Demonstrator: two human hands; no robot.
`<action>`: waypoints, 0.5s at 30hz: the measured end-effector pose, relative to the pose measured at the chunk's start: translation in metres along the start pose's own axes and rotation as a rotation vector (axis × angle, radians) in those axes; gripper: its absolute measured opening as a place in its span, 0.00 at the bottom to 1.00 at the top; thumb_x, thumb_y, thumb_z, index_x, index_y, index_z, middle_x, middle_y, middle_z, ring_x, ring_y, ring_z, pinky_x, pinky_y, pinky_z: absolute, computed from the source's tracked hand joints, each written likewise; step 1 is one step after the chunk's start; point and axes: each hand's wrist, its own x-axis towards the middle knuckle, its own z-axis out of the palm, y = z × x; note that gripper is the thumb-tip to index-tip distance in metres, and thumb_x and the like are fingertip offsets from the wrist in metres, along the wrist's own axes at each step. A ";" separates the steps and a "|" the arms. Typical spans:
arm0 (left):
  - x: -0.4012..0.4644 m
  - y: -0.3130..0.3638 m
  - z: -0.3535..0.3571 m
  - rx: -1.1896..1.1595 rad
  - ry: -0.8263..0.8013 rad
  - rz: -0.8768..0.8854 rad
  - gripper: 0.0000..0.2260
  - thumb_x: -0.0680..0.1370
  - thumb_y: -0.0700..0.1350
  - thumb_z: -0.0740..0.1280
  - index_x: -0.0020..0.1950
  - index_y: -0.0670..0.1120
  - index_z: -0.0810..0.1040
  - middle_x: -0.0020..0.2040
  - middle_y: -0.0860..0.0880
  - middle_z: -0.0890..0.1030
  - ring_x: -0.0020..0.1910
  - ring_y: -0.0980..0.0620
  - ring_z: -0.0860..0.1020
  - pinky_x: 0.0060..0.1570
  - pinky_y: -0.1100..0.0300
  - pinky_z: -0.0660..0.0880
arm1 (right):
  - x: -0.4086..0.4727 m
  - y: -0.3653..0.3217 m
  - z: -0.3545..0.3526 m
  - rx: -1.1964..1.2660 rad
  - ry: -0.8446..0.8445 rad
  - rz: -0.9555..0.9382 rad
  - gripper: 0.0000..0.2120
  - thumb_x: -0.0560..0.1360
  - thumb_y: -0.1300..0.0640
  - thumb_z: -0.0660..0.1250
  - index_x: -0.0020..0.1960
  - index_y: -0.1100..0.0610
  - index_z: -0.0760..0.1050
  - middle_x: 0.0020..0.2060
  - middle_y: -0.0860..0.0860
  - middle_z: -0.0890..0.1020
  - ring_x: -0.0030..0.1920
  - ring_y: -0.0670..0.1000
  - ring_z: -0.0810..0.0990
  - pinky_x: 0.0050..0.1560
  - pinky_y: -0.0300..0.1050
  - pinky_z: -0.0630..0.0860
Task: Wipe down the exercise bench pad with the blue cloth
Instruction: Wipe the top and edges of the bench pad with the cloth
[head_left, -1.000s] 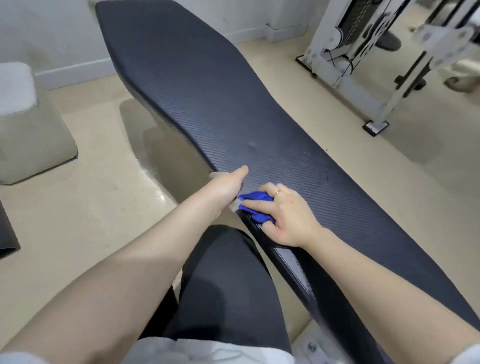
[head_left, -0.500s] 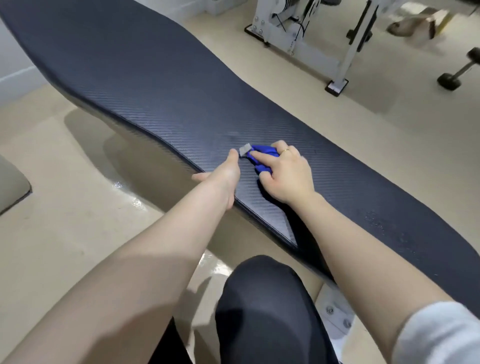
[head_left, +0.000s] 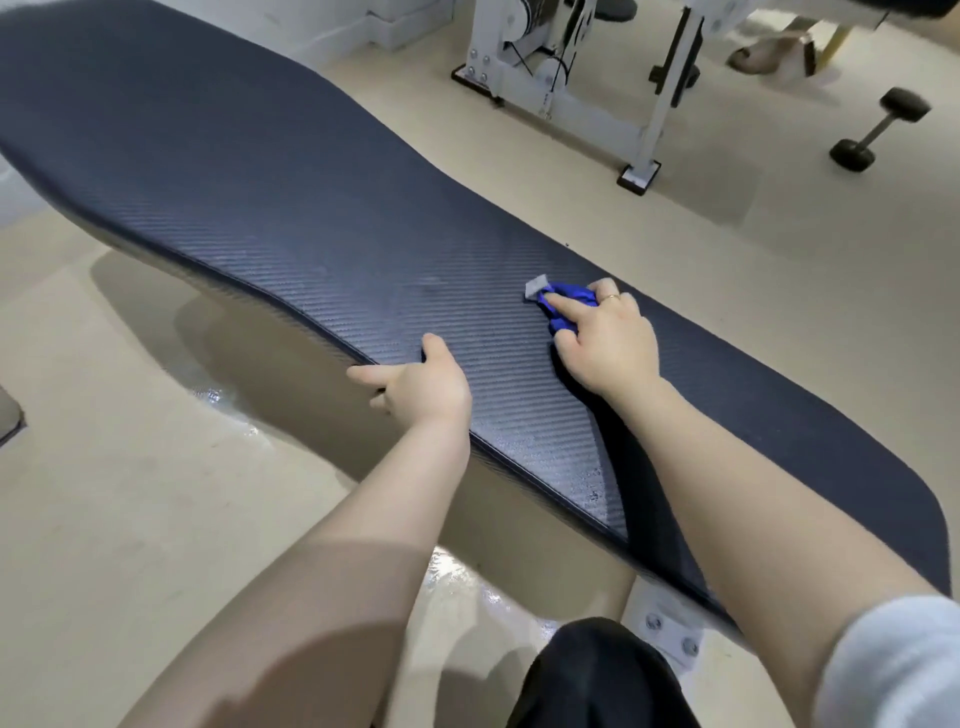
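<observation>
Currently: knee nearest, just below the pad's near edge. Left hand clamps that edge, thumb on top, fingers wrapped under, nothing else in it. Right hand, up and right of the left, lies on the pad top with fingers curled around the bunched cloth, index pressing it flat onto the surface. Grey tag sticks out of the cloth just past the fingertip. Beyond the right hand: floor, white frame, dumbbell far right.
</observation>
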 end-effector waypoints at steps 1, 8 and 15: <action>0.001 -0.004 0.002 0.001 0.035 0.020 0.37 0.78 0.53 0.58 0.77 0.44 0.38 0.73 0.35 0.59 0.67 0.35 0.67 0.68 0.45 0.62 | 0.004 0.002 0.003 0.001 0.013 0.054 0.20 0.75 0.50 0.57 0.67 0.40 0.69 0.60 0.55 0.70 0.58 0.59 0.69 0.56 0.53 0.70; -0.026 -0.005 0.014 0.299 0.216 0.377 0.41 0.75 0.52 0.63 0.77 0.45 0.39 0.78 0.42 0.42 0.77 0.42 0.46 0.73 0.45 0.46 | -0.035 0.019 0.003 0.080 0.054 -0.154 0.23 0.70 0.49 0.55 0.63 0.41 0.73 0.56 0.54 0.73 0.52 0.59 0.71 0.49 0.51 0.72; -0.023 -0.016 0.035 0.492 0.337 0.537 0.39 0.73 0.60 0.60 0.78 0.46 0.49 0.79 0.45 0.45 0.77 0.45 0.46 0.73 0.46 0.47 | 0.079 0.041 0.000 0.094 0.043 0.064 0.19 0.74 0.54 0.57 0.61 0.43 0.75 0.56 0.56 0.72 0.56 0.61 0.70 0.55 0.52 0.70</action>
